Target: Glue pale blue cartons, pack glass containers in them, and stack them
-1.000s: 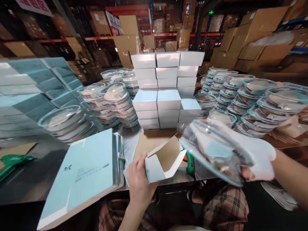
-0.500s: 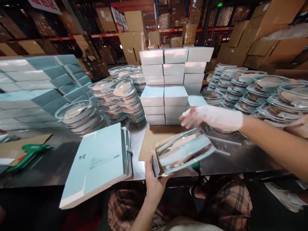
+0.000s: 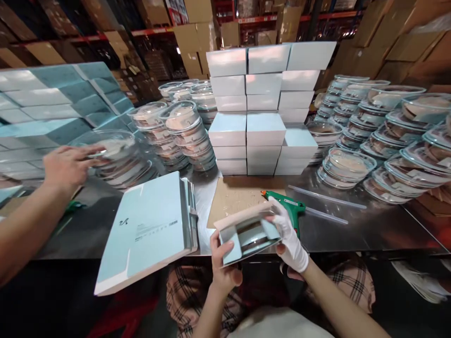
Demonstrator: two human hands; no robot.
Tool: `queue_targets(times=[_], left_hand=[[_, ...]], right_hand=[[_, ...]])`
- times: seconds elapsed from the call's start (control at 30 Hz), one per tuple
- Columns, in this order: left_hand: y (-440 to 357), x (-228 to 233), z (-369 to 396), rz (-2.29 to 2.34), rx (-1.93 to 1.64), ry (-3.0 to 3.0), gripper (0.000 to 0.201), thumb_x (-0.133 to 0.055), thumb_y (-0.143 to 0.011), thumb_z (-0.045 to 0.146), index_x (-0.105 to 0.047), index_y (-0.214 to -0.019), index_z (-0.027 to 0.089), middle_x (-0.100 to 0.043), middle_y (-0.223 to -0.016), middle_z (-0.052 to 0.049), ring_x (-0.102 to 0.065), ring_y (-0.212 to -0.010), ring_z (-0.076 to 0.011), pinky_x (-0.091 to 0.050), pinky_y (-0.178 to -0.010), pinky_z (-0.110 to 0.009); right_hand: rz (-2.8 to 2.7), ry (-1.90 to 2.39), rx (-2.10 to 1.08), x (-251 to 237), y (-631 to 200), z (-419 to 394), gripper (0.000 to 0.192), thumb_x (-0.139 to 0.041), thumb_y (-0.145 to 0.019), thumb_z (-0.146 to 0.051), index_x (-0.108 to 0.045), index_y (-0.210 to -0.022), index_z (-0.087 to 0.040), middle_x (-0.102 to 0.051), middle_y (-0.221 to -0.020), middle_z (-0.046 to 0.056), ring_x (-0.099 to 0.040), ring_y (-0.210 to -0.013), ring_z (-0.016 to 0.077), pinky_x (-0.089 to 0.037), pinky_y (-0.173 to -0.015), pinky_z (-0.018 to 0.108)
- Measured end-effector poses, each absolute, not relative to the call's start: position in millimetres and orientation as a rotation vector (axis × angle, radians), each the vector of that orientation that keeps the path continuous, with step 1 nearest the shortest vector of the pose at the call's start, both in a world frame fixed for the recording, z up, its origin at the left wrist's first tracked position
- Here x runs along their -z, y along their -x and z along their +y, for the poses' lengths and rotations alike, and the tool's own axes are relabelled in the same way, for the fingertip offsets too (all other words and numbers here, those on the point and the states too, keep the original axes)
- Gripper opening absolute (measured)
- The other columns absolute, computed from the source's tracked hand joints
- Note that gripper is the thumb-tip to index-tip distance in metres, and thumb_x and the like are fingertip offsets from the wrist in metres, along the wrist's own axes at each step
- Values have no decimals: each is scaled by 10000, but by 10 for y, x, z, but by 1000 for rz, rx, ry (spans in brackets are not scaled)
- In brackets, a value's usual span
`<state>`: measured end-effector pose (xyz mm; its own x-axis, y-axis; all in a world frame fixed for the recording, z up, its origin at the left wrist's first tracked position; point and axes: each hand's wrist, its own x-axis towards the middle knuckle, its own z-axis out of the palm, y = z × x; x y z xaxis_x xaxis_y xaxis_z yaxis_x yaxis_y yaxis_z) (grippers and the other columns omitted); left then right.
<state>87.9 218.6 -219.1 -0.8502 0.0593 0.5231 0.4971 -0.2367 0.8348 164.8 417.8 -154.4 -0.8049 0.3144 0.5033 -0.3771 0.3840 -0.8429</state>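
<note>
My left hand, bare, grips the left end of a small open carton. My right hand, in a white glove with bare fingertips, holds the carton's right end. Light blue flaps stand at both ends, and a glass container shows between them. Just beyond the right hand, a green glue gun lies on the table, partly hidden by that hand. Under and behind the carton is a brown cardboard sheet. A stack of flat light blue cartons lies to the left.
White boxes are piled at the back centre. Stacked round glass containers stand right and left of them. Two clear glue sticks lie at right. Another person's hand reaches over containers at left.
My right hand has come down from near the white boxes onto the carton. The carton has turned, with flaps now around the glass container. Another person's hand has entered from the left.
</note>
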Motion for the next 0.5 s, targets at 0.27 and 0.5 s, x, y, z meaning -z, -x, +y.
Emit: queue_targets(times=[0.27,0.5], left_hand=[[-803,2053,2186,-1702,2082,601,600,-774,-809,692,-615,-1225,290,-710,-1037,-41,-696,-948,-233,-557,-821,-346],[-569,2103,1990,-1790,1723,912,696,-704,-710,868,-748,-969,224,-683,-1051,-86,-655,-1078,-299,-528,-934,-413]], right_hand=[[-1777,323,-1744,1264,-1421,3837,552,-679,-933,-351,-470,-1442,-306,-418,-1657,97,-600,-1327,235,-489,-1142,434],[-2074,743,-1374,1302,-1849,4354,395,-479,-1008,-557,-621,-1201,-243,-695,-1297,128,-690,-1158,283,-530,-1032,430]])
